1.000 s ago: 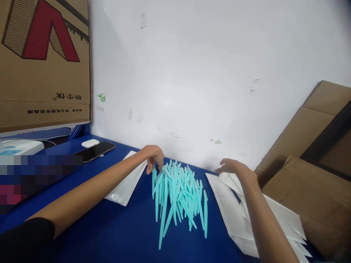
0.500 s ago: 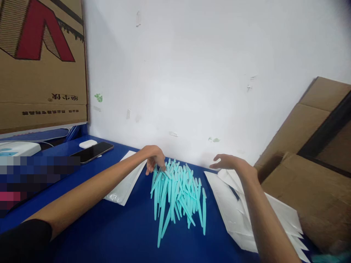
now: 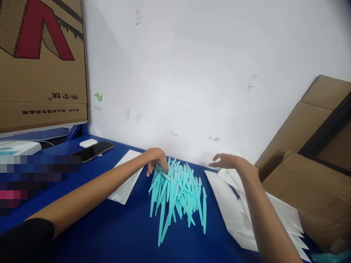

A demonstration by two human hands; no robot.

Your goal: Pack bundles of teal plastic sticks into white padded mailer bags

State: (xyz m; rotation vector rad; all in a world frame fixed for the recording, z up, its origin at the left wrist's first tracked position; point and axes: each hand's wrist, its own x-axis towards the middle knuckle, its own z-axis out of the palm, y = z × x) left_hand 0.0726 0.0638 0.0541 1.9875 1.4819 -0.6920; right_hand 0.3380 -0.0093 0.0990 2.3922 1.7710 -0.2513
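Note:
A loose pile of turquoise eyebrow razors (image 3: 178, 193) with clear caps lies on the blue table. My left hand (image 3: 158, 163) reaches into the pile's far left edge, its fingers curled down around the capped ends of a few razors. Its fingertips are partly hidden among them. My right hand (image 3: 226, 160) hovers near the wall, above the far end of the white bags (image 3: 222, 204). Its thumb and fingers are apart, holding nothing. Those bags lie in an overlapping stack, partly covered by my right forearm.
Beside my left forearm is a flat white packet (image 3: 123, 191). Farther left lie a phone (image 3: 97, 151) and a white earbud case (image 3: 88, 143). A large cardboard box (image 3: 44, 84) stands at the left, and open cardboard boxes (image 3: 290, 182) stand at the right. A white wall closes the back.
My left hand has shifted slightly right and down into the pile, and razors on its left side have moved a little. My right hand has stayed almost still.

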